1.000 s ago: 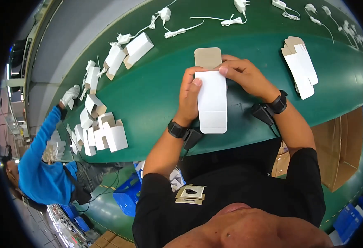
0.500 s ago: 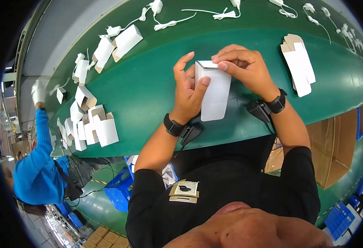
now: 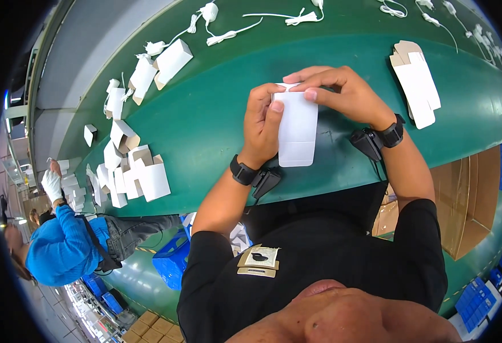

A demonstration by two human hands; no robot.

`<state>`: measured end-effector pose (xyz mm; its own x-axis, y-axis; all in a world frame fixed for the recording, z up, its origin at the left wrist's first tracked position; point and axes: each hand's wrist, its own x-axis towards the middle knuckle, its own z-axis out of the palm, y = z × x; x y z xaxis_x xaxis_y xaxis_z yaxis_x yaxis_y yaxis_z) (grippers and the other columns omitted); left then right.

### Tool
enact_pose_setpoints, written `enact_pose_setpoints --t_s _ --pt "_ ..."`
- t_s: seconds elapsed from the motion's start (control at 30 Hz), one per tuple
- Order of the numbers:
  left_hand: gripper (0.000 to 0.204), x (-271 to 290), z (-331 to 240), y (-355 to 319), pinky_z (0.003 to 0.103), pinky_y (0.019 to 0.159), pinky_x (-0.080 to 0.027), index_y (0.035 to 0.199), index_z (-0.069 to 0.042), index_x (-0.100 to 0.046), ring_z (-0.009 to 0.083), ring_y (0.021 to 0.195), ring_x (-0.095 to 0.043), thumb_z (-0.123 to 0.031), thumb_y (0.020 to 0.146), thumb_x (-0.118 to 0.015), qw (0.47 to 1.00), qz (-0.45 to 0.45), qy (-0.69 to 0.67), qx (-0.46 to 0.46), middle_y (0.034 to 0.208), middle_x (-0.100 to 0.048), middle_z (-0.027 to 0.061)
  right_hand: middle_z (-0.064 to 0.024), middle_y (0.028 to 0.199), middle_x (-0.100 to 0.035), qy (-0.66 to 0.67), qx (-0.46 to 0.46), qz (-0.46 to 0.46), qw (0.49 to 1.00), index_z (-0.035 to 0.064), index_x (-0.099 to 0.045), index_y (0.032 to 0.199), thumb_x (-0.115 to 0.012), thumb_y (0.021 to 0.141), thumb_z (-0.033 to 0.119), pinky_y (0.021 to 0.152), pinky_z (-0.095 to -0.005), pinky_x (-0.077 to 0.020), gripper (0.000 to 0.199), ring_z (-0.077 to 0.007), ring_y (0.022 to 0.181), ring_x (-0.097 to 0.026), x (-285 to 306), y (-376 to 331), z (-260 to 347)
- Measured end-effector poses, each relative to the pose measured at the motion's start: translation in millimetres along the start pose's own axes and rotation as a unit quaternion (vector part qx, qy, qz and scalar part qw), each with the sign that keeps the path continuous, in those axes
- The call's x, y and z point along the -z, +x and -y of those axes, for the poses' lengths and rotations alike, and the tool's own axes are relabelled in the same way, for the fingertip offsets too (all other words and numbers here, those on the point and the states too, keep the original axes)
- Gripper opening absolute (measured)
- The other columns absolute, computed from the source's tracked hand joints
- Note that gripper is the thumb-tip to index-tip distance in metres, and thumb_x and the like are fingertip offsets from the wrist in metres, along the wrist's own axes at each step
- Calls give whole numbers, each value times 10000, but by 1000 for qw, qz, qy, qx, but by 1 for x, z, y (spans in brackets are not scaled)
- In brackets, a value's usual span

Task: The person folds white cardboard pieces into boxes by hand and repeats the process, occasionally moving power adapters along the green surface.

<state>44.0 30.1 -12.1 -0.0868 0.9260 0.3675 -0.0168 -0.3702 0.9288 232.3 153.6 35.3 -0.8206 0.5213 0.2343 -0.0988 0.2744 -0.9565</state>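
My left hand grips left edge of small white carton, frame centre, above green belt | my right hand pinches its top flap, fingers closed on it | flat carton blanks upper right | folded cartons at left | white cables along top

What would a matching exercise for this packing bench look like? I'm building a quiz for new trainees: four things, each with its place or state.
Things:
1. white carton
2. flat carton blanks
3. white cables
4. folded boxes

Places or states:
A. stacked by the right wrist
B. piled at the belt's left
C. held in both hands
D. lying along the belt's far edge

Pairs: 1-C, 2-A, 3-D, 4-B
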Motion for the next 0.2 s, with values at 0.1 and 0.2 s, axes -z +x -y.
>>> enact_pose_setpoints --t_s 0.1,0.2 --pt "376 6 -7 4 294 919 -459 1366 -41 -412 152 1060 -569 -178 1031 -514 1000 -12 -3 0 1225 -569 119 -151 1341 -621 -97 4 6 995 63 -718 1178 -634 954 198 1061 -358 -428 275 -285 1220 -586 -1 -2 14" --pt "358 12 -23 19 302 1023 -394 1356 -55 -433 206 1185 -532 -174 1029 -516 983 -162 61 -56 1313 -547 157 -172 1404 -565 -289 23 -58 955 144 -590 1373 -639 949 188 1126 -378 -376 429 -320 1327 -514 14 -18 37"
